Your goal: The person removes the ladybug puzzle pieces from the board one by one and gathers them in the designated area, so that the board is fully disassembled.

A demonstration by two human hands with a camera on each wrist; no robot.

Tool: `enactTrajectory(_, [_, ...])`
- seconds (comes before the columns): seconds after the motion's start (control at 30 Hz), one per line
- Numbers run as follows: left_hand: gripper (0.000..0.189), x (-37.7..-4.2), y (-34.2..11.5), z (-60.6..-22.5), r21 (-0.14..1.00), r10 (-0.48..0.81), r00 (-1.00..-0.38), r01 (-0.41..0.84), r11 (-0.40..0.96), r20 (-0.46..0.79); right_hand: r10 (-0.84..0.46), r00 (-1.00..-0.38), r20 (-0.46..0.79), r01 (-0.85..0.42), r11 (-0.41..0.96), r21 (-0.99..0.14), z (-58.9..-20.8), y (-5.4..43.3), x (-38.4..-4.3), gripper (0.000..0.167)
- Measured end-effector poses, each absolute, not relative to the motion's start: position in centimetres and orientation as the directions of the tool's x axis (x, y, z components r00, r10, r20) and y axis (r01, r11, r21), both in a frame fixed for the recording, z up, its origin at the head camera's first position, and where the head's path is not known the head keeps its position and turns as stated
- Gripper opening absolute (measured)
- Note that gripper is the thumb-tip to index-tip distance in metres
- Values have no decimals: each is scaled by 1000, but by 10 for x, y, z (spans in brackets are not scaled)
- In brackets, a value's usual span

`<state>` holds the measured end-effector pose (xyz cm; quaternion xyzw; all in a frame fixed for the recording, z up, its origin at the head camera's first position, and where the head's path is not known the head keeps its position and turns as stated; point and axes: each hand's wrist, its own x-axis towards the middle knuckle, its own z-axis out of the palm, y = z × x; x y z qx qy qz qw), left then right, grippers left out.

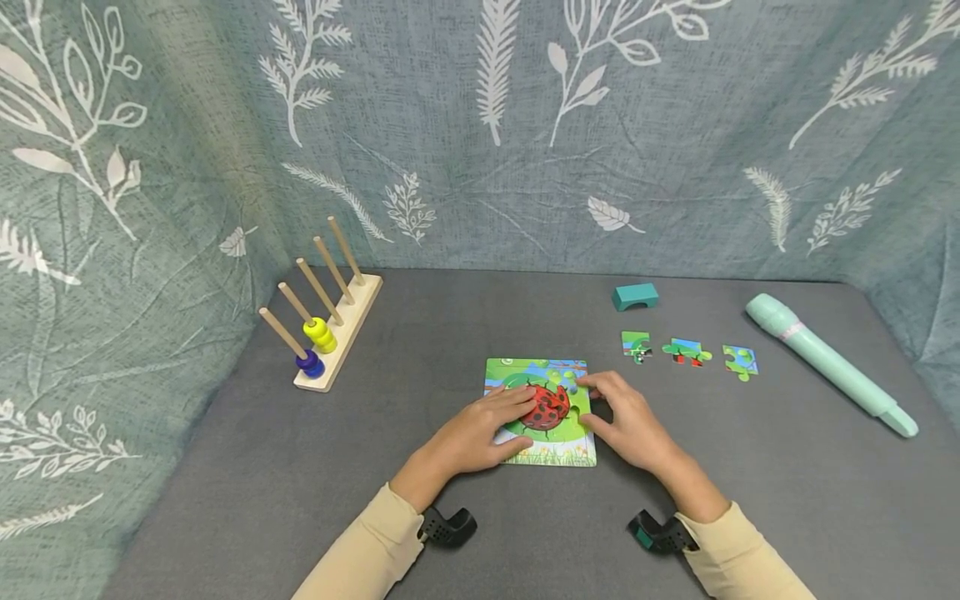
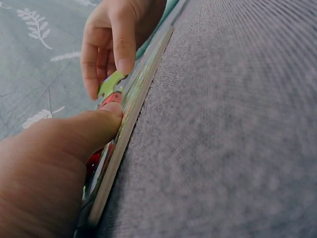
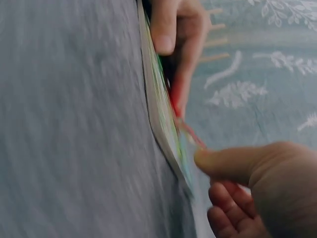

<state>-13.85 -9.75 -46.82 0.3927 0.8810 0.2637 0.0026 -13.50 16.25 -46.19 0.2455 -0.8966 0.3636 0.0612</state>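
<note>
A square ladybug jigsaw puzzle (image 1: 558, 454) lies flat on the grey table. My left hand (image 1: 480, 427) rests on its left side, with the fingers over the red ladybug and the thumb on the lower part of the board. At the right edge, my right hand (image 1: 633, 423) pinches a green and red puzzle piece (image 2: 111, 84) between thumb and fingers. In the left wrist view that piece is tilted up from the board. In the right wrist view, blurred by motion, its edge reaches towards my left fingers. My left fingertips partly cover the picture.
Right of the puzzle lie three loose puzzle pieces (image 1: 686, 351). Behind them sits a teal arched block (image 1: 635, 296). A mint-green tube-shaped object (image 1: 832, 365) lies far right. On the left stands a wooden peg rack (image 1: 341, 342) with yellow and blue beads. A patterned curtain hangs behind.
</note>
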Motion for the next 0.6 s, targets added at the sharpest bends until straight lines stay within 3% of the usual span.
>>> enactTrajectory(0.27, [55,-138,-97,-469,458,697,-686,699,549,210,-402,-892,206,-436,648,-625,-455,195,-140,43])
enactTrajectory(0.6, [56,-138,-99,-469,459,696,-687,698,550,211,-323,-916,236,-399,698,-594,-444,256,-137,42])
